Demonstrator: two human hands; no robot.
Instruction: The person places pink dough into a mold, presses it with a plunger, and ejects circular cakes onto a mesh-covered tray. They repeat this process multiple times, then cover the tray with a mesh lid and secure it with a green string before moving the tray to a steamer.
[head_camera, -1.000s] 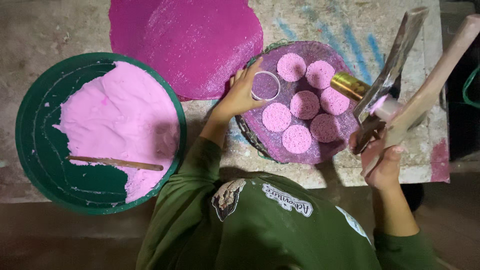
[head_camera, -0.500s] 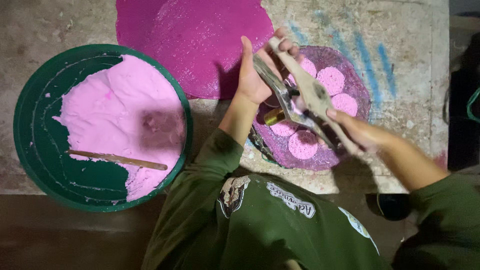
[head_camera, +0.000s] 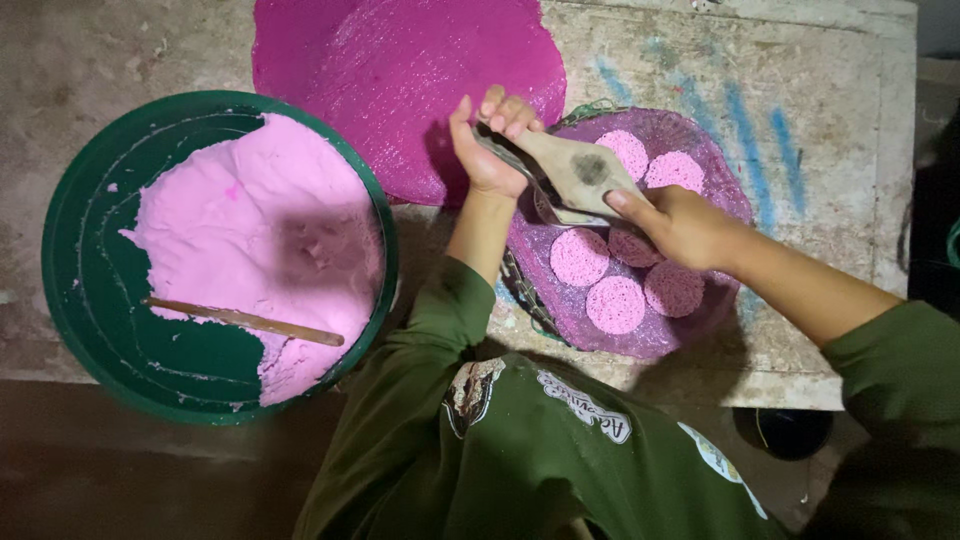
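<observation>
basin (head_camera: 75, 300): left on the surface (head_camera: 820, 130), dough (head_camera: 250, 230) and stick (head_camera: 245, 321) in it
sheet (head_camera: 400, 70): behind, between basin and tray (head_camera: 715, 170)
tray: right, discs (head_camera: 615, 304) on it
hands: over tray's left part

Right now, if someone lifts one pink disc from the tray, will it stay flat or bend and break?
A disc probably bends and may tear: it looks thin, with the same soft look as the pink dough in the green basin. It seems light for its size. Its grainy surface suggests it may stick to the tray rather than slide.
</observation>
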